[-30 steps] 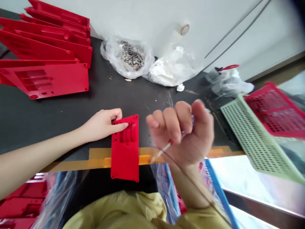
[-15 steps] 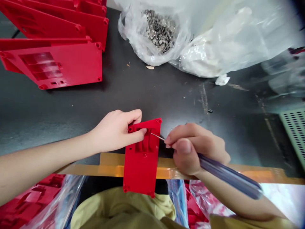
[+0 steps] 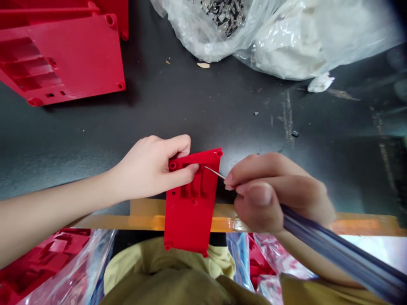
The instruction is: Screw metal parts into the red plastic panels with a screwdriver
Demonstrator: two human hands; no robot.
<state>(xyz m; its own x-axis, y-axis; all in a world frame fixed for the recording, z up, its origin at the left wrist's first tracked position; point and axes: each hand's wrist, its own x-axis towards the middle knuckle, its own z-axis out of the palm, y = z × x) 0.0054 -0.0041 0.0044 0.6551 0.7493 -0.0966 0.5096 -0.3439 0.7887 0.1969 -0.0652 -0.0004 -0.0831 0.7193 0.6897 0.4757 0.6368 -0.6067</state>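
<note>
A small red plastic plate (image 3: 189, 212) lies across the near edge of the black table (image 3: 203, 110), half of it overhanging towards me. My left hand (image 3: 152, 167) grips its far left corner, fingers closed over the rim. My right hand (image 3: 273, 192) is closed round a thin tool with a long grey-blue handle (image 3: 337, 252). The tool's metal tip (image 3: 213, 171) touches the ribbed recess near the plate's far end.
Larger red plates (image 3: 60, 55) are stacked at the far left. Clear bags at the back hold small metal parts (image 3: 225, 10) and white material (image 3: 305, 42). Yellow tape (image 3: 143, 216) runs along the table edge. Bags of red parts (image 3: 47, 262) sit below the edge.
My right hand came down from mid-air and brought the tool tip to the plate. The view has moved closer to the table. My left hand keeps its hold.
</note>
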